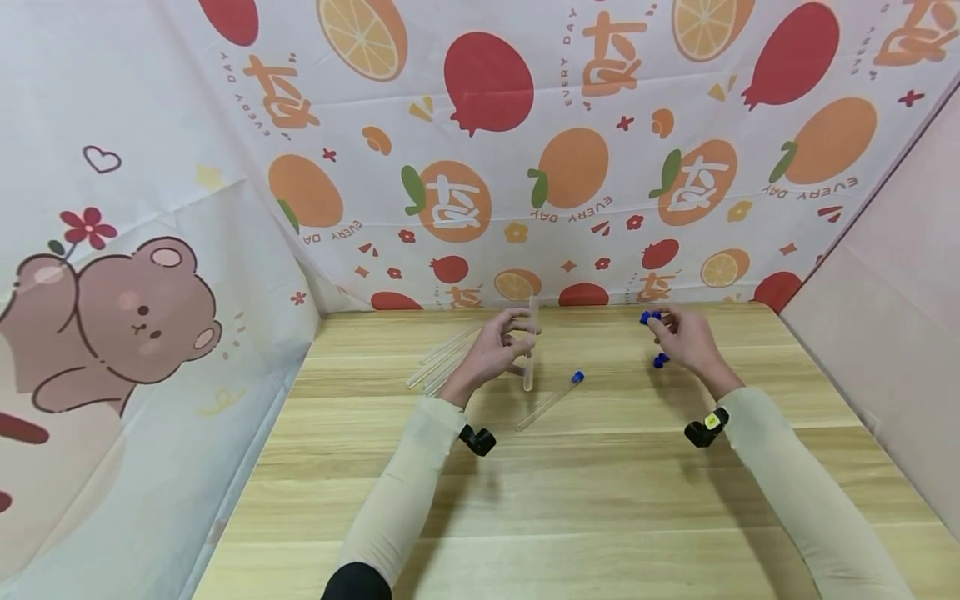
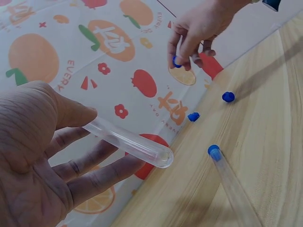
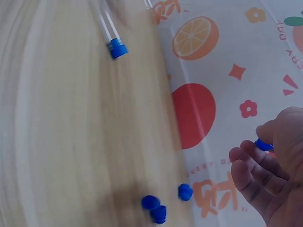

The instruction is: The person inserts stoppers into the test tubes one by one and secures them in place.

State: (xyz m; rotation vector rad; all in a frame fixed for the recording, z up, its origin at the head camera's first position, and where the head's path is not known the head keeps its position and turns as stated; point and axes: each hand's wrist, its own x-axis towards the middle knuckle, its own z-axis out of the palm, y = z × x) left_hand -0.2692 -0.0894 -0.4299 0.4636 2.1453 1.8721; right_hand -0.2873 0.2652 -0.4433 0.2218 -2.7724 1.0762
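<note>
My left hand holds a clear plastic test tube, its thumb laid over the tube against the fingers; the rounded end points away in the left wrist view. Between thumb and fingertips, my right hand pinches a small blue cap, raised above the table. Several more blue caps lie on the wood below and beside that hand. One tube with a blue cap fitted rests on the table between the two hands.
Several uncapped clear tubes lie in a bunch left of my left hand, partly hidden by it. A fruit-printed cloth rises along the back edge of the wooden table. A bear-printed cloth hangs at the left.
</note>
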